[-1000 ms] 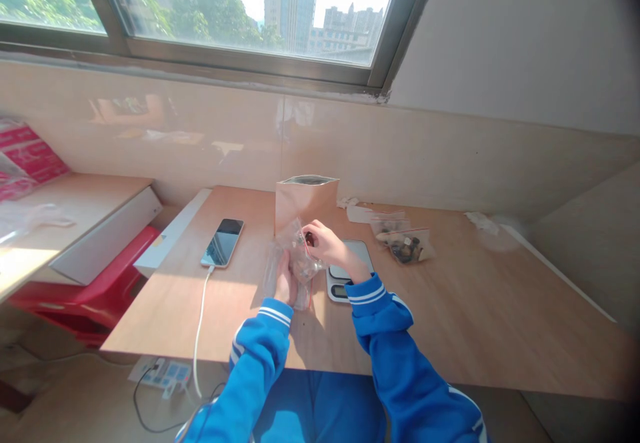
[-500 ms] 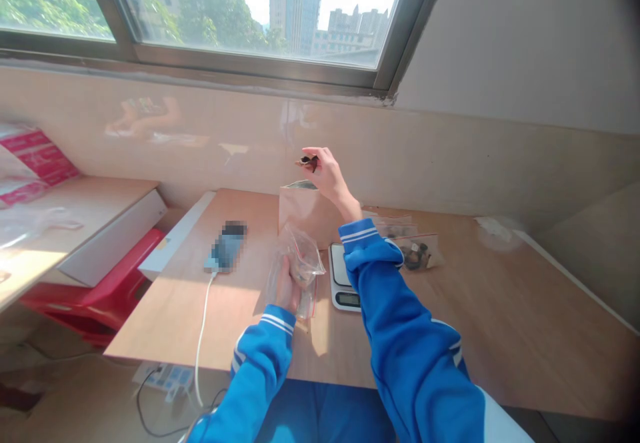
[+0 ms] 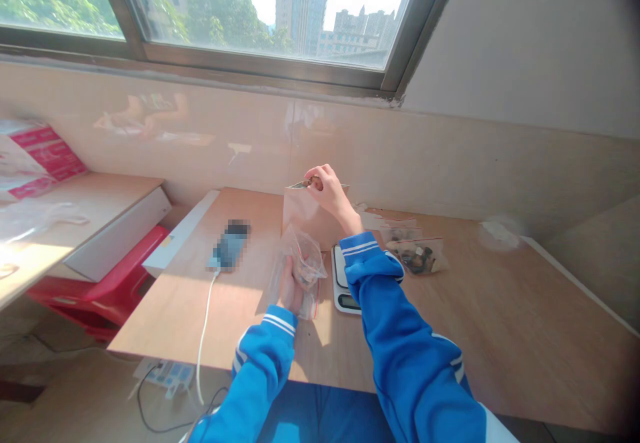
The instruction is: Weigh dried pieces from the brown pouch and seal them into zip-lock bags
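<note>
My left hand (image 3: pixel 290 284) is wrapped round a clear zip-lock plastic bag (image 3: pixel 306 263) with a red seal line. My right hand (image 3: pixel 326 186) is at the open mouth of an upright brown paper bag (image 3: pixel 303 215), fingers pinched on some small brown dried pieces (image 3: pixel 313 181). Their exact kind is too small to make out, and the inside of the paper bag is hidden. Below my right wrist lies a white kitchen scale (image 3: pixel 345 301), partly covered by my sleeve.
Zip-lock bags of dark dried pieces (image 3: pixel 419 258) lie right of the scale. A phone (image 3: pixel 230 246) with a white cable (image 3: pixel 205 326) rests at the left of the table (image 3: pixel 240 323). A red stool (image 3: pixel 107 289) stands beyond the left edge. A tiled wall (image 3: pixel 225 116) rises behind.
My right hand has come down from above the paper bag to its opening, with the dried pieces in the fingers. My left hand still holds the plastic bag. The view has shifted slightly.
</note>
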### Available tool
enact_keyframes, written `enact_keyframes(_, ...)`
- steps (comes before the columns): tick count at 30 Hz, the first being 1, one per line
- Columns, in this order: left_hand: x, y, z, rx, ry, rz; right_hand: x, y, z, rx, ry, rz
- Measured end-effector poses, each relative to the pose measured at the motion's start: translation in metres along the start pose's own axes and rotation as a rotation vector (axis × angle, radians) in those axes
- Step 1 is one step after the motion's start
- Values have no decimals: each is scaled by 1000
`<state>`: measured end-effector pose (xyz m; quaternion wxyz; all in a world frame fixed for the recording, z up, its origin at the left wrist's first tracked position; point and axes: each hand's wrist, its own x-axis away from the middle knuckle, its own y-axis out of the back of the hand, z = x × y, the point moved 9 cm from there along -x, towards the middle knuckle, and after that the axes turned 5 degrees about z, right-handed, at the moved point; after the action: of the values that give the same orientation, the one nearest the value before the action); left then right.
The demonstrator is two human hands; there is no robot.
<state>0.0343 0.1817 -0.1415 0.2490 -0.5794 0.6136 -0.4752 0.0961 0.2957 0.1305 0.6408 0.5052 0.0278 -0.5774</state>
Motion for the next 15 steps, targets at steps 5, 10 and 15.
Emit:
enact_keyframes(5,-4,6,1,1,-7,-9,7,6,0,-29,-5,22)
enact_keyframes(10,-4,8,-1,7,-14,-37,16,5,-2,73,21,124)
enact_keyframes(15,-2,6,-3,46,-26,-56,31,15,5,206,35,122)
